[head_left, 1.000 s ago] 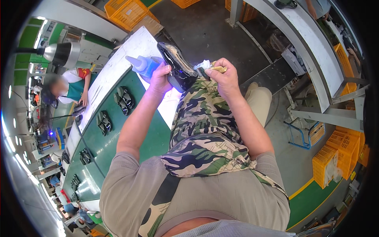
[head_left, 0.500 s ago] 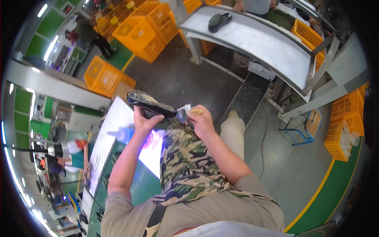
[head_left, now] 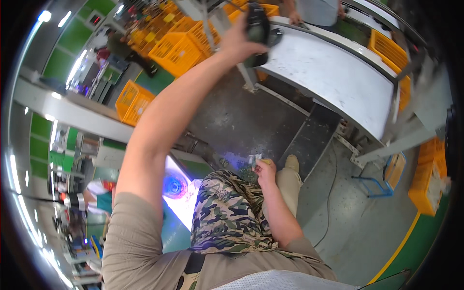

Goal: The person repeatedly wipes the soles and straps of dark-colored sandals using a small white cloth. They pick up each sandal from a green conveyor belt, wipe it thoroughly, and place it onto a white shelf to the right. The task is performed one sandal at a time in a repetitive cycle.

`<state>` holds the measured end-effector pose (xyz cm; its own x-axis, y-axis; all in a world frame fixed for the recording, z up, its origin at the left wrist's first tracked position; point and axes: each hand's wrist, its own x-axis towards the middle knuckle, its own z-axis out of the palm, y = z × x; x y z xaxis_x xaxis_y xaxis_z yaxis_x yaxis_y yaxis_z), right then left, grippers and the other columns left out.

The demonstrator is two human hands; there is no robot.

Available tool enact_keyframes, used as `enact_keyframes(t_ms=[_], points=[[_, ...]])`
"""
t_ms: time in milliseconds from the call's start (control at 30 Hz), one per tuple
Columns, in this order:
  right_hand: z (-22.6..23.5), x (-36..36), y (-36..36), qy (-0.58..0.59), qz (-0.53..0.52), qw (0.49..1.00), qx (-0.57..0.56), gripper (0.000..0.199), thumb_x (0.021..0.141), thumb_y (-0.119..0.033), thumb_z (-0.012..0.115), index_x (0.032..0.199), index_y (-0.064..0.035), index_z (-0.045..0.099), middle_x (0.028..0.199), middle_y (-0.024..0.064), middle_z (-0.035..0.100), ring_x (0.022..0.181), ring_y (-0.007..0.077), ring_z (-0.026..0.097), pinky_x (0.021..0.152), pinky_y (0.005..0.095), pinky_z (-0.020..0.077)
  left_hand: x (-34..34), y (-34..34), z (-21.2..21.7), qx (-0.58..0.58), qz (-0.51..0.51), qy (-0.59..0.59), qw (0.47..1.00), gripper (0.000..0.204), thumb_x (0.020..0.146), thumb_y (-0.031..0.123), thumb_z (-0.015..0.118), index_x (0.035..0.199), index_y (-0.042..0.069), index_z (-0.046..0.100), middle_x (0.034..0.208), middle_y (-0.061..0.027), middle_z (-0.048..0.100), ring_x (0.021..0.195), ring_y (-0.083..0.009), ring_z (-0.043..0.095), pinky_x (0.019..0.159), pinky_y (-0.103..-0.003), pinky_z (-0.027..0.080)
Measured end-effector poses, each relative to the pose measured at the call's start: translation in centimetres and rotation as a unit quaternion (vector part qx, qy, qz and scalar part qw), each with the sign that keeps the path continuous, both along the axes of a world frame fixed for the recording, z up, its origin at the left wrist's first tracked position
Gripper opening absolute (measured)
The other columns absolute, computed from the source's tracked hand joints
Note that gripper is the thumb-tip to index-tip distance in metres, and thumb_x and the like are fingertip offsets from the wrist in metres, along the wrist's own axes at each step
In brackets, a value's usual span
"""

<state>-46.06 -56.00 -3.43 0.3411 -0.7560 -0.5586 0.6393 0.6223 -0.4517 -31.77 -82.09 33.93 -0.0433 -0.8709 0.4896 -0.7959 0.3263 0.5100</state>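
Observation:
Raised far out toward the white bench [head_left: 333, 67], my left hand [head_left: 237, 46] is closed around a black shoe [head_left: 257, 31]. Part of another dark shoe [head_left: 276, 36] shows just beyond it at the bench's left end; the held shoe hides the rest, and whether they touch I cannot tell. Low in front of my camouflage apron [head_left: 227, 212], my right hand [head_left: 266, 172] grips a small tool with a yellow handle and a grey-white head [head_left: 254, 159]. Its exact kind is too small to make out.
A glowing bluish-purple light [head_left: 175, 186] shines on the worktable at my left. Yellow crates [head_left: 179, 50] stand far left, others [head_left: 425, 193] at right by a blue-framed stool [head_left: 382, 181]. Beyond the bench stands another person [head_left: 316, 12]. A cable [head_left: 331, 203] crosses the floor.
My left hand has carried the black shoe from in front of my waist up and away to the bench's left end. My right hand has moved slightly down and right, still holding the small tool.

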Motion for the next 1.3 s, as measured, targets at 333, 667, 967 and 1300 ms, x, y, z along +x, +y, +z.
enact_keyframes(t_ms=[333, 667, 967, 1300], points=[[0.5, 0.6, -0.4, 0.022, 0.020, 0.999, -0.015, 0.019, 0.085, -0.003, 0.070, 0.095, -0.0049, 0.053, 0.082, 0.0082, 0.063, 0.064, 0.0171, 0.061, 0.056, 0.0329, 0.0533, -6.4, -4.8, -6.7, 0.183, 0.173, -0.093, 0.963, 0.044, 0.070, 0.029, 0.077, 0.108, 0.008, 0.070, 0.105, -0.0148, 0.071, 0.099, -0.0356, 0.067, 0.088, -0.042, 0.053], [-5.0, -1.1, -2.8, 0.029, 0.122, 0.992, -0.031, 0.010, 0.089, -0.013, 0.069, 0.094, -0.0088, 0.062, 0.083, 0.0047, 0.065, 0.070, 0.0179, 0.063, 0.062, 0.0321, 0.0513, 5.6, 37.8, -16.8, 0.074, 0.143, 0.203, 0.966, 0.046, 0.082, 0.017, 0.077, 0.123, 0.001, 0.063, 0.112, -0.0149, 0.069, 0.105, -0.0226, 0.067, 0.090, -0.035, 0.053], [-3.5, -3.4, -1.8, 0.142, 0.196, 0.970, -0.015, 0.014, 0.090, -0.024, 0.067, 0.093, -0.0117, 0.062, 0.083, 0.0030, 0.065, 0.073, 0.0179, 0.062, 0.066, 0.0360, 0.0462, 22.3, 79.1, -34.9, 0.130, 0.593, 0.639, 0.472, 0.062, 0.086, 0.037, 0.072, 0.130, -0.003, 0.053, 0.120, -0.0207, 0.064, 0.103, -0.0339, 0.065, 0.089, -0.046, 0.052], [6.0, -2.1, -2.5, 0.218, 0.245, 0.940, -0.095, 0.012, 0.091, -0.022, 0.063, 0.097, -0.0122, 0.062, 0.084, 0.0034, 0.065, 0.072, 0.0186, 0.061, 0.064, 0.0369, 0.0461, 31.6, 71.4, -38.3, -0.251, 0.333, 0.897, 0.148, 0.112, 0.086, 0.065, 0.060, 0.151, -0.007, 0.004, 0.147, -0.0331, 0.035, 0.129, -0.0499, 0.046, 0.108, -0.057, 0.040]])
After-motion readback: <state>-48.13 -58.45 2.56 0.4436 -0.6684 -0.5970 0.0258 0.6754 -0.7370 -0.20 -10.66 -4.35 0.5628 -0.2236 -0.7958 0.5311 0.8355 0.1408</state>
